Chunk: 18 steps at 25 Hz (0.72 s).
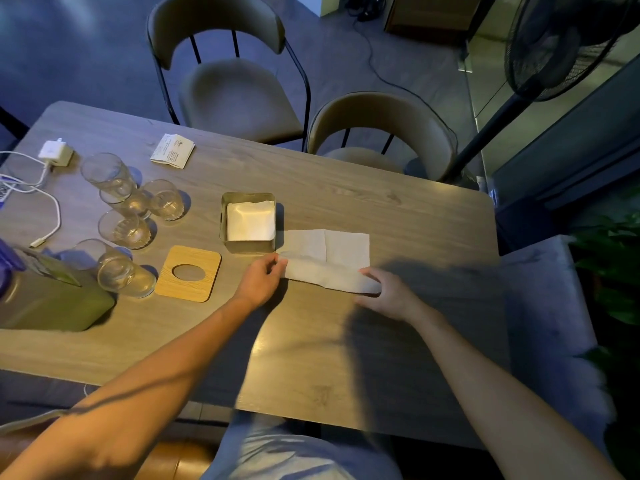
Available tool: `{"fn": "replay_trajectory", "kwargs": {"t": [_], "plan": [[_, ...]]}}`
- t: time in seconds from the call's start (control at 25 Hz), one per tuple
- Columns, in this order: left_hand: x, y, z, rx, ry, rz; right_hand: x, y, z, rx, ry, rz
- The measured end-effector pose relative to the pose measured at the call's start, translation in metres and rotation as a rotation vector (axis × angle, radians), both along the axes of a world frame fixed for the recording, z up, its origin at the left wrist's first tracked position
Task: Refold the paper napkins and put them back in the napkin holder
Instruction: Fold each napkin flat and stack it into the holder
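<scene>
at the far left edge of the frame a green box [52, 303] sits on the table [346, 358], with a white charger [53, 152] and its cable [52, 209] above it in the upper left. just right of these stand five clear glasses [107, 174], grouped close together. a printed card [173, 150] lies flat near the table's far edge. lower down, a wooden lid [188, 273] with a round hole lies flat between the nearest glass and the left hand.

in the middle of the frame is the holder [247, 244], an open metal tin with a stack of white napkins [249, 220] inside. touching its right lower corner, an unfolded napkin [329, 258] lies spread on the table, its near edge lifted and curled over toward the far side.

the left hand [259, 282] pinches the left end of that lifted edge between thumb and fingers. the right hand [388, 296] grasps the right end, thumb on top and fingers beneath. both forearms reach in from the bottom of the frame.

beyond the table stand two padded chairs [235, 91], one upper centre and one to its right. a black fan [561, 43] fills the upper right corner, and green leaves [613, 271] show at the right edge.
</scene>
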<state>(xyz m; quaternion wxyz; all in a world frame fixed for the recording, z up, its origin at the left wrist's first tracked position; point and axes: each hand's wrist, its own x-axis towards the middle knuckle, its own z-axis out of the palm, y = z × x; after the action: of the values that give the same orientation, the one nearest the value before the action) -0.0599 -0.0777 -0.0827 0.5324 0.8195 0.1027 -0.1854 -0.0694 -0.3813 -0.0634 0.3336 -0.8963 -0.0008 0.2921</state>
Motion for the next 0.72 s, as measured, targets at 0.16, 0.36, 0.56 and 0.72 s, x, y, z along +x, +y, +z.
{"fn": "replay_trajectory", "kwargs": {"t": [0.16,0.36,0.56,0.72], "plan": [[0.000,0.002,0.005,-0.055,0.001,0.049,0.001,-0.001,-0.003,-0.002,-0.067,-0.111],[-0.002,0.008,0.000,-0.031,0.015,0.012,0.005,-0.009,-0.003,0.205,-0.048,-0.380],[-0.007,0.005,0.008,-0.156,0.143,-0.209,0.004,-0.014,-0.013,0.238,-0.008,-0.452],[-0.008,0.000,0.002,0.011,0.205,-0.344,0.000,-0.017,-0.015,0.190,0.012,-0.465]]}}
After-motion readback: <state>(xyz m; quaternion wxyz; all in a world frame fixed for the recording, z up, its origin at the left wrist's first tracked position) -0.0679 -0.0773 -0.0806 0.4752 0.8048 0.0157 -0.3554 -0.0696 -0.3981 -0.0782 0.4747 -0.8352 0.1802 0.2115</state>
